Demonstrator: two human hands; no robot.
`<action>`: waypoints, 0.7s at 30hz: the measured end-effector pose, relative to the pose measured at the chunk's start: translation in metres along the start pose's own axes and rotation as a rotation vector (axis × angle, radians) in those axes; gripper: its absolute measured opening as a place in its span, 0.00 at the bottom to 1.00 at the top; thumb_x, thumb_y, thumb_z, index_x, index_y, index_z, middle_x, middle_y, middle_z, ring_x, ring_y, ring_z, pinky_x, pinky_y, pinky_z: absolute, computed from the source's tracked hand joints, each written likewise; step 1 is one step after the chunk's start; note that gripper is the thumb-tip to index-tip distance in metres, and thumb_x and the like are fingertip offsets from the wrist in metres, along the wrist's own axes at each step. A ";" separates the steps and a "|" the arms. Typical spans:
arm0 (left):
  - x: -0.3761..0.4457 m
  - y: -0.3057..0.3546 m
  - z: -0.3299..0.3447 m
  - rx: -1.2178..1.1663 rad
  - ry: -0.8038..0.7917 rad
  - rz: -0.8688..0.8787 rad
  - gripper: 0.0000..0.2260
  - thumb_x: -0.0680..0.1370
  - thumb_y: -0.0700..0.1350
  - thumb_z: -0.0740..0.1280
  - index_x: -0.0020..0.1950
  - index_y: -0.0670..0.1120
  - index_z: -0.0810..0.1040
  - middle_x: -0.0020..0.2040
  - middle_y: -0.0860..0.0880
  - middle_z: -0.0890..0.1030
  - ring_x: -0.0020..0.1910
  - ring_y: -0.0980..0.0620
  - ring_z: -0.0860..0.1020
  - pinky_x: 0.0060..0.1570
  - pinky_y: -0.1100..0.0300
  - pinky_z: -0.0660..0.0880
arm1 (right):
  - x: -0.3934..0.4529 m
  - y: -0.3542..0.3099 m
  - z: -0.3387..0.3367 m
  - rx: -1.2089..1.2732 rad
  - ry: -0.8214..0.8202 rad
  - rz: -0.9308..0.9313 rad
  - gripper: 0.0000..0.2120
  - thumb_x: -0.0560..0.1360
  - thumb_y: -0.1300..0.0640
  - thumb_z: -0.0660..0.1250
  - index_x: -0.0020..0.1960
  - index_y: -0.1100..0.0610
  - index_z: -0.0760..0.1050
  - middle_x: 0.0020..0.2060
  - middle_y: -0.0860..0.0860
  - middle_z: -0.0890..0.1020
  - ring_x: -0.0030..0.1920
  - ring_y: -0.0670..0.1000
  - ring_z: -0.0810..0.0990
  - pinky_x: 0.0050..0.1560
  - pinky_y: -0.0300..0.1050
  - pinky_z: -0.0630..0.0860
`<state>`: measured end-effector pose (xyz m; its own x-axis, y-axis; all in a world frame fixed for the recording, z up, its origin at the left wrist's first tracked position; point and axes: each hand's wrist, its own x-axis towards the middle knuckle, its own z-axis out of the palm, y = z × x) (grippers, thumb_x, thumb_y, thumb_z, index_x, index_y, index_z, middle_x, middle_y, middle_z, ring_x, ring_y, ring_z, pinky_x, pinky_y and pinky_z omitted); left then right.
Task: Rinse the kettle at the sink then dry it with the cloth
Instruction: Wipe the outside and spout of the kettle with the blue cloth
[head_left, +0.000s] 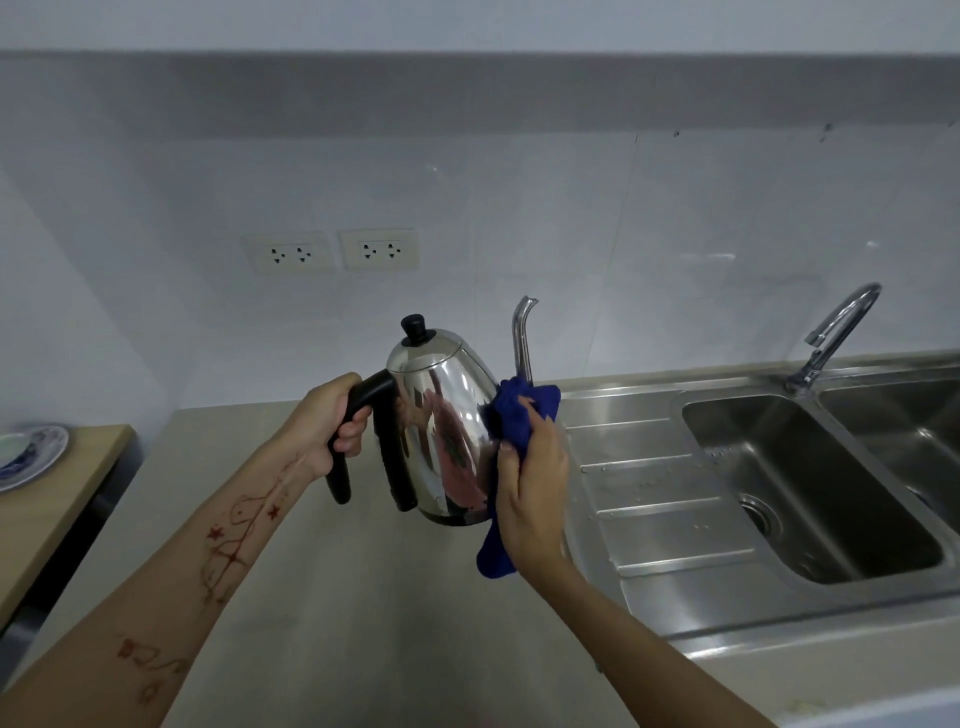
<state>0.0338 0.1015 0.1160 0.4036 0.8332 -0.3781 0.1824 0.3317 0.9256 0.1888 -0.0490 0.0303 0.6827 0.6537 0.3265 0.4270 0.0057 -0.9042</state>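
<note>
While our left hand (332, 421) fingers wrap the handle, holding the kettle (441, 415) above the counter (363, 597) left of the sink (810, 483), our right hand (535, 478) fingers press the cloth (519, 410) to its spout side, so we're drying; next, probably wipe round the body.

shiny steel kettle (441, 415) upright, lidded, above counter; blue cloth (519, 415) pressed against it.

We are seeing the cloth (522, 415) covering the kettle (441, 415) spout's base, while the frame's right edge is cutting off the sink (649, 519).
</note>
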 end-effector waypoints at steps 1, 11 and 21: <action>0.000 0.001 0.000 -0.006 0.002 0.001 0.23 0.77 0.44 0.54 0.21 0.46 0.66 0.18 0.50 0.62 0.16 0.54 0.56 0.20 0.63 0.55 | -0.006 0.000 0.001 -0.018 0.007 0.015 0.24 0.76 0.46 0.54 0.71 0.47 0.65 0.65 0.52 0.73 0.65 0.55 0.70 0.65 0.61 0.69; -0.002 0.001 0.006 -0.071 0.003 0.017 0.21 0.79 0.44 0.54 0.24 0.45 0.65 0.18 0.51 0.62 0.16 0.55 0.57 0.19 0.63 0.57 | 0.001 0.000 -0.004 0.086 0.009 0.158 0.22 0.77 0.44 0.52 0.68 0.50 0.68 0.59 0.49 0.74 0.56 0.52 0.75 0.59 0.54 0.74; -0.006 0.003 0.001 -0.030 -0.010 0.061 0.21 0.78 0.44 0.54 0.23 0.45 0.65 0.18 0.50 0.62 0.16 0.54 0.57 0.20 0.63 0.57 | 0.042 0.006 -0.017 0.504 -0.160 0.735 0.12 0.81 0.48 0.56 0.53 0.54 0.74 0.44 0.54 0.78 0.44 0.52 0.77 0.50 0.50 0.75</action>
<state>0.0331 0.0972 0.1209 0.4218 0.8480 -0.3208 0.1300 0.2936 0.9470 0.2300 -0.0339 0.0438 0.5737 0.7208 -0.3891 -0.4201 -0.1489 -0.8952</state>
